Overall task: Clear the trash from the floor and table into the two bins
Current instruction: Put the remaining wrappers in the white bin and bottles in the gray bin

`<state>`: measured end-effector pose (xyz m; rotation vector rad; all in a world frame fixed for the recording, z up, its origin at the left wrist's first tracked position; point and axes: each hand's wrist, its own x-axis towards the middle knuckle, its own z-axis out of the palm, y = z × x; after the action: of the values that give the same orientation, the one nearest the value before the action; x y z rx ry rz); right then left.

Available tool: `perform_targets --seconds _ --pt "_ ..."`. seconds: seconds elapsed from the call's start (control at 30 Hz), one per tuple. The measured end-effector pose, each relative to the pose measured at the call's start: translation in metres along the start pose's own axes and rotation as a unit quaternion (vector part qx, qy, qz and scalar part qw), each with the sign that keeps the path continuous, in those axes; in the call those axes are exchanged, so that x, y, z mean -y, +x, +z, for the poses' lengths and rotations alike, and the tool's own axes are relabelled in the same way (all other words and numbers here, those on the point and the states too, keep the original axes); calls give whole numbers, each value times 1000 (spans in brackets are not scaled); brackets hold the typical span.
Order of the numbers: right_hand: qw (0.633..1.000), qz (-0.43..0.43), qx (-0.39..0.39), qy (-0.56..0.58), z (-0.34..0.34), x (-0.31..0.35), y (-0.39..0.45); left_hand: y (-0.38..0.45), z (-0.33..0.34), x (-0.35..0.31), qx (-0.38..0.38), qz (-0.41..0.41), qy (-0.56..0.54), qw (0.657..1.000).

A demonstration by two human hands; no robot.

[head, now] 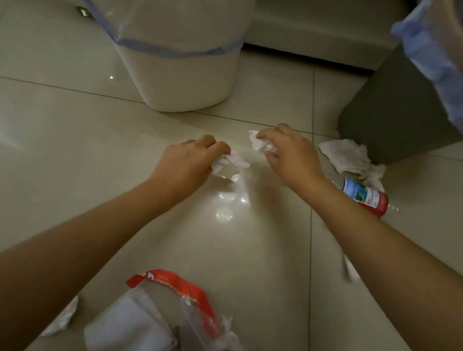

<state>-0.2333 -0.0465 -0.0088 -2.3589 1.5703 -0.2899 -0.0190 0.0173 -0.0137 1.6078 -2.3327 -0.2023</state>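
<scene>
You have one view only, a wide-angle camera on your head, looking forward and steeply down at the tiled floor [63, 141] from close above. Your forearms reach in from the bottom corners. The white bin [182, 81] and the grey bin [388, 109] are cropped by the top edge.

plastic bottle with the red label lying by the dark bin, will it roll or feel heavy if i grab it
The plastic bottle lies on its side on the glossy tiled floor, so a nudge would probably set it rolling. It looks clear and may be empty, so likely light and easy to dent. The right hand already grips a tissue, so it isn't free.
</scene>
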Motion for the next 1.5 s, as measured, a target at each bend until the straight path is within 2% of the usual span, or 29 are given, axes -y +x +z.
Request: perform_targets --seconds 0.17,0.27,0.43,0.57,0.67,0.83,1.1,1.27,1.37,1.5 --pt "990 113 -58 61 -23 -63 -19 30 5 -29 -4 40 -15 999" --pt "983 166 -58 54 -31 -96 -27 41 8 -40 -7 60 -20 998" --pt "980 195 38 -33 -38 -135 -28 48 9 -48 -2 73 -16 997" --pt "947 243 181 -106 -28 -142 -15 48 8 -47 3 83 -7 997" --pt "944 246 190 -114 -17 -138 -14 46 9 -43 6 86 -4 996" --pt "958 209 148 -130 -12 -129 -18 39 12 -38 9 69 -3 998" --pt "990 121 52 -58 -32 -72 -19 30 -10 -32 -8 65 0 998" --pt "999 21 -40 -1 -58 -6 -11 31 -62 -20 -47 59 33 997" --pt "996 -35 -61 56 -72 34 -3 28 -102 -9 -81 58 66 993" --pt "986 -90 -124 69 -100 82 9 24 -155 11 -125 43 102 986"
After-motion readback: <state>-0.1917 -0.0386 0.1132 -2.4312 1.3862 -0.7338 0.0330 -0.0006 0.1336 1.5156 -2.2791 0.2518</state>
